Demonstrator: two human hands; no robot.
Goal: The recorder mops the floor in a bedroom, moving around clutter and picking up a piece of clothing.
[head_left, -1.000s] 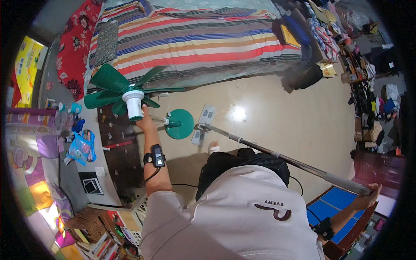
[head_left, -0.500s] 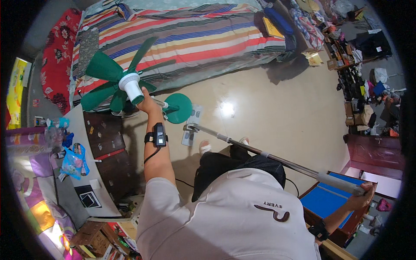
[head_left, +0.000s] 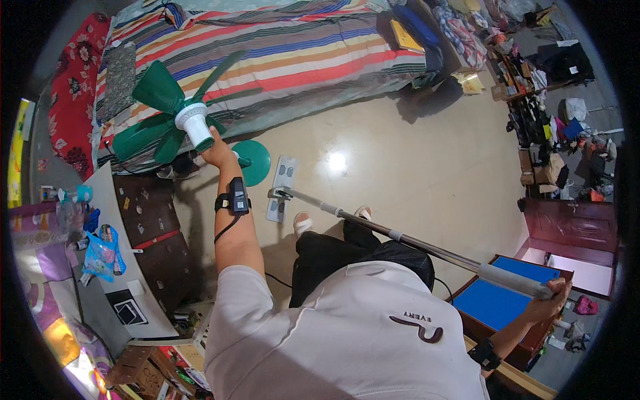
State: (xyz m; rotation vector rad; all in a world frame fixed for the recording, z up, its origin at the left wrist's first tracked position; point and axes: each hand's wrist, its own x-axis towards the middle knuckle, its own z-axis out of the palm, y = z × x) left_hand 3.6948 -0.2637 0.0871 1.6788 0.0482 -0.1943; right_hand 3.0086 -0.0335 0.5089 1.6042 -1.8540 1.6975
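Observation:
A fan with dark green blades [head_left: 160, 87] and a white motor housing [head_left: 194, 123] stands at the left beside the bed. My left hand [head_left: 217, 151] is closed around the fan just below that housing; the fingers are partly hidden behind it. The fan's round green base [head_left: 256, 164] shows lower down, near the floor. My right hand [head_left: 559, 293], at the far right, is wrapped round the end of a flat mop's grey handle grip [head_left: 513, 280]. From there the metal pole runs down leftward to the flat mop head [head_left: 283, 189], which lies on the floor near my feet.
A bed with a striped cover [head_left: 280, 63] spans the far side. At the left are a white-topped desk [head_left: 150, 303] and dark brown drawers [head_left: 150, 213]. A blue-topped table [head_left: 490, 303] stands under my right arm. Crowded shelves [head_left: 533, 127] line the right wall.
The whole view has shifted slightly. Against the floor, the fan's base has moved a little left. The mop head looks unmoved, and both hands keep their holds.

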